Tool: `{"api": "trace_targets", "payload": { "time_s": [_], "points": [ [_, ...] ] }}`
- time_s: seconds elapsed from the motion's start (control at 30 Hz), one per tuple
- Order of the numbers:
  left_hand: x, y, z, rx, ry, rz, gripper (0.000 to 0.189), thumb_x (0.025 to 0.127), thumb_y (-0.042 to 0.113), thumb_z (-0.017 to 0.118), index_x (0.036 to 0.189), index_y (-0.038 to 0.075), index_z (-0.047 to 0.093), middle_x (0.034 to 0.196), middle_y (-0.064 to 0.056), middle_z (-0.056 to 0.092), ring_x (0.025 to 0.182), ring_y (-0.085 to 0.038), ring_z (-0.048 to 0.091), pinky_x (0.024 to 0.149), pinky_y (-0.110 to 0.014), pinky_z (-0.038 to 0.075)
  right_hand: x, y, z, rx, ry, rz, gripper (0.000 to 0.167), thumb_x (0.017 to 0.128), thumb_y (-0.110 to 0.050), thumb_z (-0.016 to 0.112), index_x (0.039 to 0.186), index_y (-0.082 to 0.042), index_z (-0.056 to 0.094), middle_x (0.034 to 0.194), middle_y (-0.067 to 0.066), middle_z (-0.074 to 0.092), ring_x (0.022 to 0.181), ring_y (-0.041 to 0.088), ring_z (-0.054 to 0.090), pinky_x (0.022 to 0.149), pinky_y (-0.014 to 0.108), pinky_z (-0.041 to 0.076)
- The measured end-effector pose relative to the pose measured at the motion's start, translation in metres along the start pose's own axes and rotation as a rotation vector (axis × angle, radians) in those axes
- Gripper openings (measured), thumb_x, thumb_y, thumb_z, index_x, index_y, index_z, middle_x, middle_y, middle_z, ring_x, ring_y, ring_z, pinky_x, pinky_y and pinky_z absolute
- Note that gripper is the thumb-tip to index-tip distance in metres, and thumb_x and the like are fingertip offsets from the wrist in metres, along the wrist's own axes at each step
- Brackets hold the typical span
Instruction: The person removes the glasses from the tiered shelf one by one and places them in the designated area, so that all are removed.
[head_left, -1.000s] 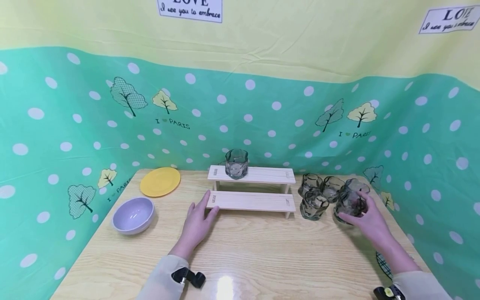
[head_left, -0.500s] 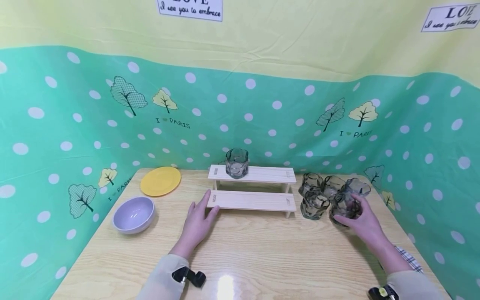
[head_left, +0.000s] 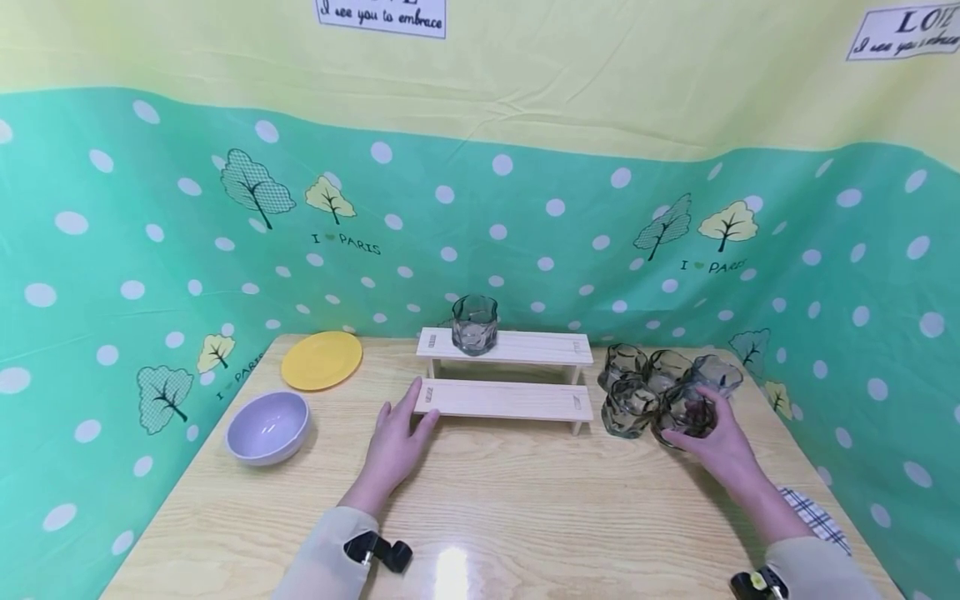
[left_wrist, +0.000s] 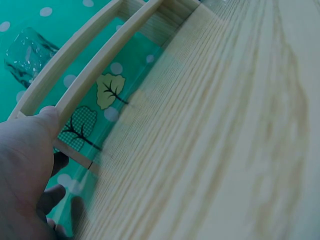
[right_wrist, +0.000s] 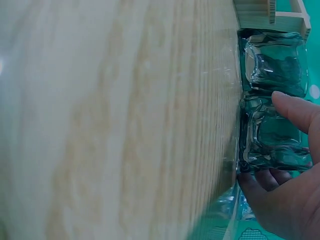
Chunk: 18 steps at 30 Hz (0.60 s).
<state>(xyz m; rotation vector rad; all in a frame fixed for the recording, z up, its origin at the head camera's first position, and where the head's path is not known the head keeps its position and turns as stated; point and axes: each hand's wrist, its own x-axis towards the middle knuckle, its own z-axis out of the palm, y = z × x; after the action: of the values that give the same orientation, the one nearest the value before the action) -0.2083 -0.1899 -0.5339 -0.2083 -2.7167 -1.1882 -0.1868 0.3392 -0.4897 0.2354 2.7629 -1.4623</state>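
In the head view a two-tier wooden rack [head_left: 502, 399] stands at the table's middle, one grey glass [head_left: 474, 327] upright on its upper tier. My left hand [head_left: 395, 442] rests at the lower tier's left end; its thumb touches the front edge and its index finger lies along the side. In the left wrist view the thumb [left_wrist: 48, 120] is against the board. To the right, my right hand [head_left: 717, 446] holds a grey faceted glass [head_left: 684, 417] on the table between thumb and fingers. This glass [right_wrist: 275, 132] stands beside another glass [right_wrist: 276, 62] in the right wrist view.
Several more grey glasses [head_left: 628, 407] cluster right of the rack, close to the right hand. At the left are a yellow plate [head_left: 321, 361] and a purple bowl [head_left: 267, 428]. A checked cloth-like item [head_left: 817, 518] lies by the right forearm. A patterned curtain [head_left: 495, 208] surrounds the table [head_left: 555, 517].
My right hand has shifted left with the glass, bringing it up beside the neighbouring front glass. More of the checked item now shows. The left hand stays on the rack.
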Motion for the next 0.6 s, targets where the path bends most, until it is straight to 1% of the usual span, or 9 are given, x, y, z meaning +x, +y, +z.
{"api": "trace_targets", "payload": {
  "time_s": [0.2, 0.27, 0.43, 0.6],
  "points": [
    [-0.0003, 0.0005, -0.0007, -0.004, -0.002, -0.003, 0.074, 0.115, 0.037, 0.062, 0.175, 0.006, 0.029, 0.169, -0.023, 0.045, 0.157, -0.041, 0.043, 0.137, -0.058, 0.005, 0.0006, -0.0004, 0.0017, 0.011, -0.011, -0.018, 0.123, 0.096, -0.028, 0.091, 0.178, -0.010, 0.000, 0.173, 0.041, 0.018, 0.155, 0.067, 0.020, 0.123, 0.081, 0.026],
    [-0.0004, 0.0004, -0.0008, -0.004, -0.004, -0.006, 0.075, 0.115, 0.036, 0.062, 0.175, 0.007, 0.028, 0.169, -0.023, 0.045, 0.157, -0.041, 0.043, 0.138, -0.058, 0.005, 0.0003, -0.0014, 0.0022, 0.014, -0.018, -0.022, 0.123, 0.096, -0.027, 0.091, 0.177, -0.009, 0.000, 0.173, 0.041, 0.017, 0.155, 0.067, 0.019, 0.123, 0.081, 0.025],
    [-0.0007, 0.0009, -0.0010, -0.003, -0.005, -0.006, 0.075, 0.115, 0.036, 0.062, 0.175, 0.007, 0.028, 0.169, -0.023, 0.045, 0.157, -0.041, 0.043, 0.137, -0.058, 0.005, -0.0015, -0.0047, 0.0038, 0.001, -0.028, -0.024, 0.123, 0.097, -0.028, 0.090, 0.177, -0.008, -0.001, 0.175, 0.042, 0.006, 0.156, 0.069, 0.015, 0.123, 0.082, 0.025],
    [-0.0009, 0.0021, -0.0018, -0.007, -0.004, -0.002, 0.074, 0.115, 0.035, 0.062, 0.175, 0.006, 0.028, 0.168, -0.023, 0.045, 0.156, -0.041, 0.043, 0.137, -0.058, 0.005, -0.0025, -0.0069, 0.0052, -0.008, -0.026, -0.025, 0.122, 0.097, -0.029, 0.090, 0.177, -0.008, 0.000, 0.176, 0.041, 0.001, 0.156, 0.069, 0.012, 0.123, 0.083, 0.023]
  ]
}}
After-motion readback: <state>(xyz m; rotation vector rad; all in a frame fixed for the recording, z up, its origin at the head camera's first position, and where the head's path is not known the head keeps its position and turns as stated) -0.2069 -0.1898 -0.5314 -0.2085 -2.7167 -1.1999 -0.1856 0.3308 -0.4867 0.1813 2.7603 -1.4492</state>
